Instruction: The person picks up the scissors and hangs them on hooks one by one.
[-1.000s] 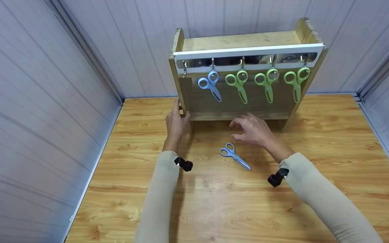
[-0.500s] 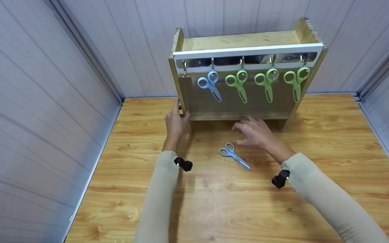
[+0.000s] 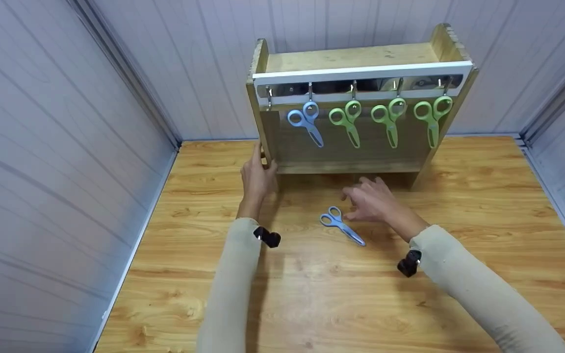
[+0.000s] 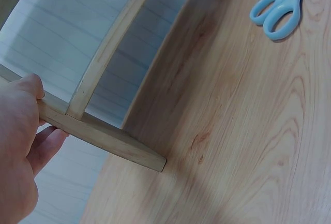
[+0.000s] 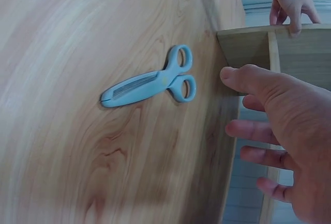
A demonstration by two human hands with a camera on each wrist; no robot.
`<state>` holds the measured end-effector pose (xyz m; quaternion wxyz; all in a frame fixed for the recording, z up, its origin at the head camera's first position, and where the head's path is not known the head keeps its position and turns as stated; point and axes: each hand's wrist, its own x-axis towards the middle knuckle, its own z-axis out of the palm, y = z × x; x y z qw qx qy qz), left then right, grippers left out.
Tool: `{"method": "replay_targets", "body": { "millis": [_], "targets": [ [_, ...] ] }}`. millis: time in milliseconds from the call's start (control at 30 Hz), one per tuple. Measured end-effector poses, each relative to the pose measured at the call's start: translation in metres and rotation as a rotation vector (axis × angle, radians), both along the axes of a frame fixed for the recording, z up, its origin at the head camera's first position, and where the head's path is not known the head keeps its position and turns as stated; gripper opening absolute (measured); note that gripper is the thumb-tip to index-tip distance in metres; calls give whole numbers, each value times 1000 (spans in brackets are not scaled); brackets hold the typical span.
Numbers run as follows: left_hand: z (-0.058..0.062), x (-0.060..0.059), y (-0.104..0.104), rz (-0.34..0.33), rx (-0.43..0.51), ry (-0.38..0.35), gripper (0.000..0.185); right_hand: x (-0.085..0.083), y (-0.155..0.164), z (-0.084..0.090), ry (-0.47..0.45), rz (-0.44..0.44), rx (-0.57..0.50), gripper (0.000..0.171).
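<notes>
From my head view I get the whole layout: the wooden rack (image 3: 356,98) stands at the back of the table (image 3: 483,206), with one blue pair (image 3: 305,121) and three green pairs (image 3: 389,119) of scissors hanging from its hooks. Neither wrist view shows those hanging pairs at all.

My left hand (image 3: 258,174) grips the rack's left upright. The left wrist view shows how: thumb (image 4: 32,86) on the near face of the wooden frame (image 4: 98,136), fingers curled round behind it (the head view only shows the back of the hand).

My right hand (image 3: 373,201) hovers just beside the loose blue scissors (image 3: 341,226), holding nothing. The right wrist view makes it plain: fingers (image 5: 253,131) spread and relaxed, thumb out, a clear gap of table between them and the scissors (image 5: 152,81).

That pair lies flat on the table in front of the rack, between my two forearms. Pale blue plastic handles with two oval loops, short blades shut together, tip pointing toward my right sleeve, loops toward the rack.
</notes>
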<state>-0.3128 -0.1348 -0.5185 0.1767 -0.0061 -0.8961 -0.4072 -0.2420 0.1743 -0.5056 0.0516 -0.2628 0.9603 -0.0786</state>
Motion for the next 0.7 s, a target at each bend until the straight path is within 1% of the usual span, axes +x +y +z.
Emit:
{"method": "replay_targets", "body": {
  "millis": [100,233,333,567,700],
  "targets": [
    [0,0,0,-1,-3,13,61,1,2,-4,25,29,16,49],
    [0,0,1,-2,-5,28,60,2,4,-10,13,47,28,48],
    [0,0,1,-5,-4,31,60,3,5,-14,-8,49,36,49],
    [0,0,1,0,10,2,64,8,3,-19,-81,34,47,53],
    [0,-1,1,2,14,-5,64,10,2,-23,-107,28,68,53]
  ]
}}
